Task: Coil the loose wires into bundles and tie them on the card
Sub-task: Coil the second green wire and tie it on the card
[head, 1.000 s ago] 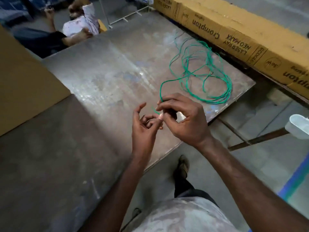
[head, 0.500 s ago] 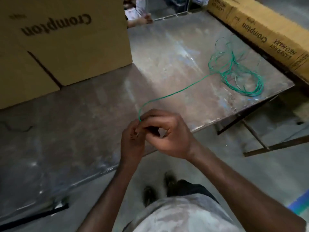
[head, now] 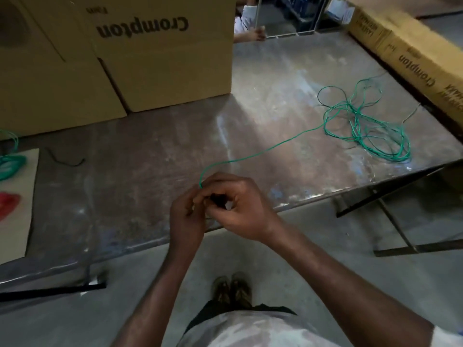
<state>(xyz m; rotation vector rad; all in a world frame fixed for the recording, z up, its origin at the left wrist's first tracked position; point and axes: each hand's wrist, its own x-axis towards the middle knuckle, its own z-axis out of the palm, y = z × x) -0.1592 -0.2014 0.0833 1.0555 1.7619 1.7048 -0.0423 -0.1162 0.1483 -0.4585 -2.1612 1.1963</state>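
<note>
Both hands meet over the near edge of the bench (head: 150,151), just below centre of my view. Left hand (head: 186,219) sits palm toward the right one, fingers (head: 198,196) curled in at the tips; right hand (head: 240,209) is bent over from the 3 o'clock side, its fingers curled down against the left. The green wire (head: 263,152) enters the pinch where the fingertips meet, so I read both hands as gripping its end, though the exact contact inside the fists is hidden from me. From the hands the wire runs out toward 2 o'clock across the metal top and ends in a loose tangle of loops (head: 368,126) lying flat near the bench's right edge, well apart from the hands. At 9 o'clock a pale card (head: 20,201) lies on the bench, cut off by the frame edge, with a coiled green bundle (head: 10,164) on its upper part and a red bundle (head: 8,205) below it. A short dark wire scrap (head: 67,160) lies just right of the card. Two brown cartons (head: 155,58) marked Crompton stand at 11 o'clock; a long yellow carton (head: 413,66) runs along the 2 o'clock side. Another person's hand (head: 255,35) shows at 12 o'clock, beyond the bench.
</note>
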